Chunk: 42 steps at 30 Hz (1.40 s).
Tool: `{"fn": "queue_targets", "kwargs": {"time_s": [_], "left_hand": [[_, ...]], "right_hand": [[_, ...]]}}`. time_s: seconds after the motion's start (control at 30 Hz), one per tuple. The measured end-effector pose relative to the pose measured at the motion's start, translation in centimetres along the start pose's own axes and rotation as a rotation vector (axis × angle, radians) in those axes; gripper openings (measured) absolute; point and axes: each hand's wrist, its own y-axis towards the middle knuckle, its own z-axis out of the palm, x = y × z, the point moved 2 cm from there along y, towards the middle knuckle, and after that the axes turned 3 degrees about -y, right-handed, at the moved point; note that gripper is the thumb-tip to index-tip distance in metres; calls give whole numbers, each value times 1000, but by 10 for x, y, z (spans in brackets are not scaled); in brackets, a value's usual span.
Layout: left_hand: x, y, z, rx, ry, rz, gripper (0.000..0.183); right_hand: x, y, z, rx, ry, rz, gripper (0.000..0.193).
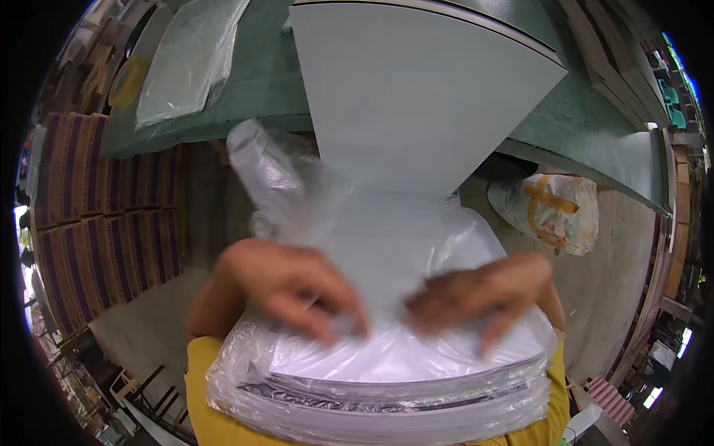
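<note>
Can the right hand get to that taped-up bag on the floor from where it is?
Probably yes: the right hand rests on the plastic-wrapped white panels, and nothing blocks the taped bag beyond it.

Your left hand [294,286] and right hand [483,293] are both blurry, so you cannot count the fingers or tell how tight they press on the clear plastic bag [387,245]. The bag hides the near end of the white board [416,97], and the far end of the board is cut off by the top edge. The stack of white sheets [387,386] is cut off at the bottom. The tied sack [550,208] hides what is inside it.
</note>
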Motion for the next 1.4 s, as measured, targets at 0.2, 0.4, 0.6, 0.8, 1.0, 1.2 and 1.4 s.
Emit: {"fn": "queue_targets", "kwargs": {"time_s": [0.2, 0.4, 0.6, 0.8, 1.0, 1.2, 1.4], "left_hand": [[173, 32, -54, -793, 359, -373, 23], [11, 81, -70, -910, -138, 142, 31], [-30, 47, -78, -1143, 155, 418, 35], [6, 20, -86, -1480, -46, 73, 33], [11, 17, -78, -1353, 151, -177, 27], [14, 52, -58, -1120, 463, 132, 17], [15, 28, -59, -1246, 230, -86, 16]], "right_hand": [[-145, -62, -13, -434, -189, 1042, 67], [-65, 12, -63, -724, -270, 838, 51], [-6, 17, -77, -1192, 153, 132, 30], [-40, -14, -55, -941, -16, 621, 21], [-28, -50, -54, -1089, -75, 558, 34], [-30, 6, -59, -1273, -235, 460, 31], [-21, 3, -61, -1265, 169, 485, 28]]}}
